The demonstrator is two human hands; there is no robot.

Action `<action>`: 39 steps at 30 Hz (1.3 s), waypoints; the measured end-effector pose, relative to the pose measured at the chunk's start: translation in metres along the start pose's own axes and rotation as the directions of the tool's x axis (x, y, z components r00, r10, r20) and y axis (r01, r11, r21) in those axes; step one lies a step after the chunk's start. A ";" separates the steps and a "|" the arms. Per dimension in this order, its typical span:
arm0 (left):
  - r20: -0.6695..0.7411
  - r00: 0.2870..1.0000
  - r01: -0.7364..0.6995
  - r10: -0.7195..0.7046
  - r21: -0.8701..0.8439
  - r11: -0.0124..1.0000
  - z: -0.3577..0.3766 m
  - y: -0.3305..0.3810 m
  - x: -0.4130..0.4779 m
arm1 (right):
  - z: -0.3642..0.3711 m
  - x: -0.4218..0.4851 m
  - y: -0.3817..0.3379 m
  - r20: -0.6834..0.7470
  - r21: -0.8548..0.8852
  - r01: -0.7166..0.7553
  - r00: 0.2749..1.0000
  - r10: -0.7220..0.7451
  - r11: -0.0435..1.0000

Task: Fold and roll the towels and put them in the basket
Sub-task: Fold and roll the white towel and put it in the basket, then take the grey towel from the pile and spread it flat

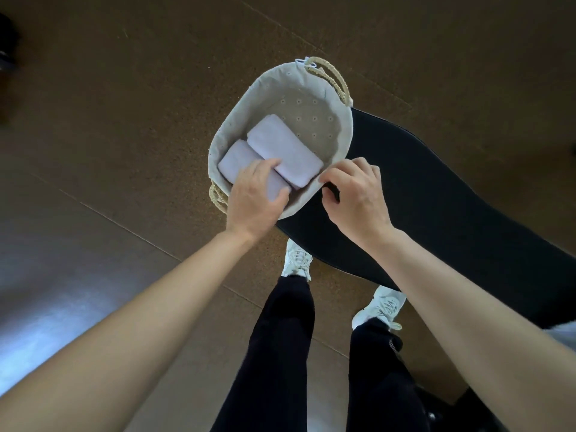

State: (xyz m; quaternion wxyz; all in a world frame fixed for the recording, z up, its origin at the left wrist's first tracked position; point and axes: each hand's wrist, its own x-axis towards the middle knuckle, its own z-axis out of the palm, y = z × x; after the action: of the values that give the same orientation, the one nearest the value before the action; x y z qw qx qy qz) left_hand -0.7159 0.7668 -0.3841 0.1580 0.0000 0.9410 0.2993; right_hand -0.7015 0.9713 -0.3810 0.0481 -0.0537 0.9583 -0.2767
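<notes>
Viewed from above, we see a lined wicker basket (339,126) resting at the end of a dark, flat surface (436,194), with two rolled towels (282,148) lying side by side inside it, touching along their length and set toward the near left wall. We count two towels, one basket with two rope handles (330,77), and two hands; no unrolled towel shows anywhere in view. The left hand (257,199) lies over the nearer roll (235,159), fingers spread across its top and thumb curled against its end, so that it is pressing or gripping the roll rather than hanging free; whether it has closed fully around the roll we cannot tell, since the palm hides the contact. The right hand (357,196) pinches the cloth lining at the near rim of the basket, fingers bent over the edge, apparently steadying it. We judge the towels to be light, soft and compressible, with a napped surface that resists slipping; their weak point is the loose outer flap, which may spring open if left unsupported. A roll is therefore best taken across its middle, the fingers over the top and the thumb beneath or at the end, so that the free edge stays pinned. The basket itself looks light enough to shift under a push, which explains the bracing hand.
</notes>
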 end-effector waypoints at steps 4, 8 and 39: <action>0.162 0.984 -0.063 0.079 -0.097 0.993 0.005 0.037 -0.050 | -0.019 -0.064 0.015 -0.079 0.108 -0.147 0.985 0.156 0.983; 0.317 0.938 -0.101 0.139 -0.134 0.986 0.030 0.076 -0.087 | -0.038 -0.142 0.042 -0.029 0.140 -0.278 0.958 0.285 0.950; 0.838 0.518 -0.268 0.170 -0.029 0.963 0.400 0.381 -0.220 | -0.149 -0.459 0.373 0.184 0.865 -0.448 -0.138 0.973 -0.227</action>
State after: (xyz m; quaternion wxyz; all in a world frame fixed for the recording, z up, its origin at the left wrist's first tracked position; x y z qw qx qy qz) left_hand -0.4239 1.2839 -0.4120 0.5461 0.2687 0.7590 0.2313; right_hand -0.2942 1.4231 -0.4267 -0.0854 0.7313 0.4464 -0.5085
